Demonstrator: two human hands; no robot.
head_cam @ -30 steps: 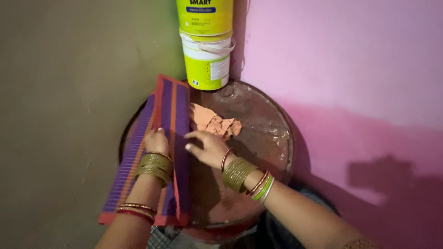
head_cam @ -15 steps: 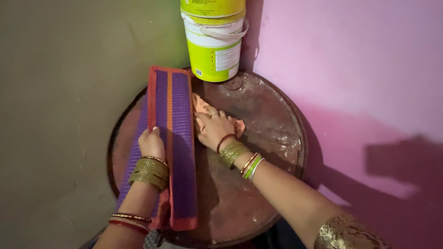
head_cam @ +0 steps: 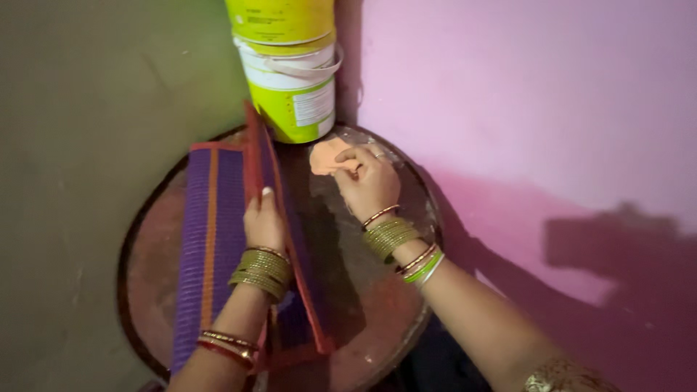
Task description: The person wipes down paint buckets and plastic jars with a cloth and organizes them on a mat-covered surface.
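Stacked buckets crowd round tray behind mat and dough

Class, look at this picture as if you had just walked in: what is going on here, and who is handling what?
A person works at a round, reddish-brown metal tray in a wall corner. The left hand holds a folded purple woven mat with orange-red edging, one flap tilted up. The right hand presses on a flat peach-coloured lump of dough-like stuff near the tray's far edge. Stacked yellow-green and white plastic buckets stand behind it.
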